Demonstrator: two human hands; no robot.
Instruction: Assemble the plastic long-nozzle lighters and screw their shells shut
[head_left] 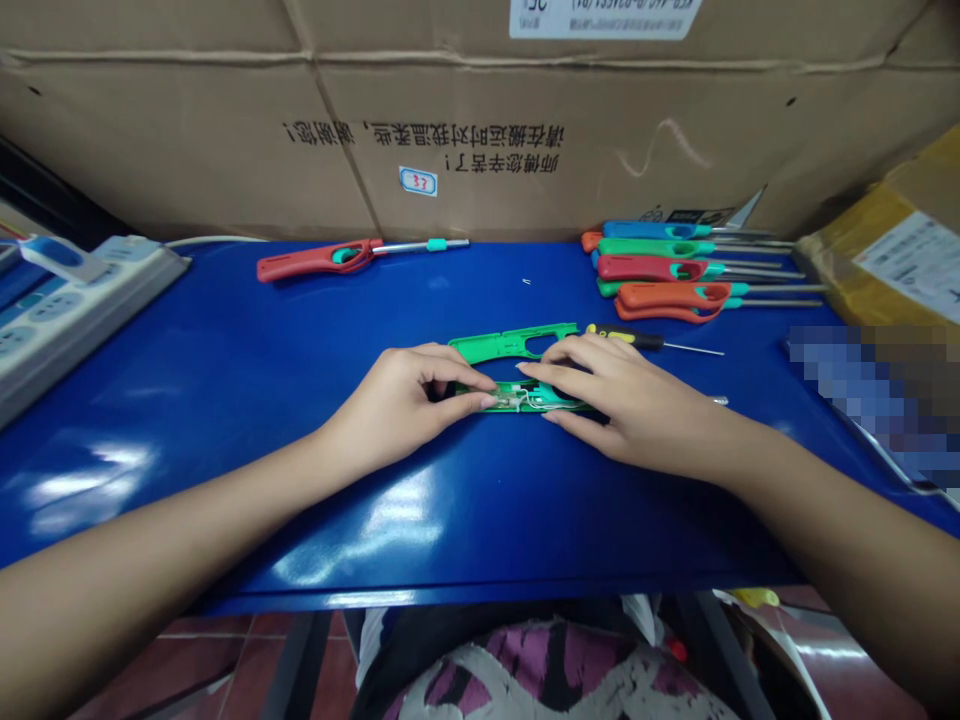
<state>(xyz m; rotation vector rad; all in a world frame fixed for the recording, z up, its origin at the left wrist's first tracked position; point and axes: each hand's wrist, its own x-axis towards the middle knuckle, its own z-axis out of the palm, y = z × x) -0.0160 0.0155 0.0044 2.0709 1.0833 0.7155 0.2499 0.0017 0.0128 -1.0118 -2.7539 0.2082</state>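
A glossy deep blue is seen on the counter. Bright green is shown by the opened lighter shell under the left hand and right hand, with white wires inside, and by the green shell half just beyond the fingertips. A yellow-and-black handle is borne by the screwdriver. Beyond the right hand, blue, green, red and orange are mixed in the stacked lighters. Beyond the left hand, the single lighter is coloured red with a teal trigger. Plain brown with black print is shown by the cardboard boxes.
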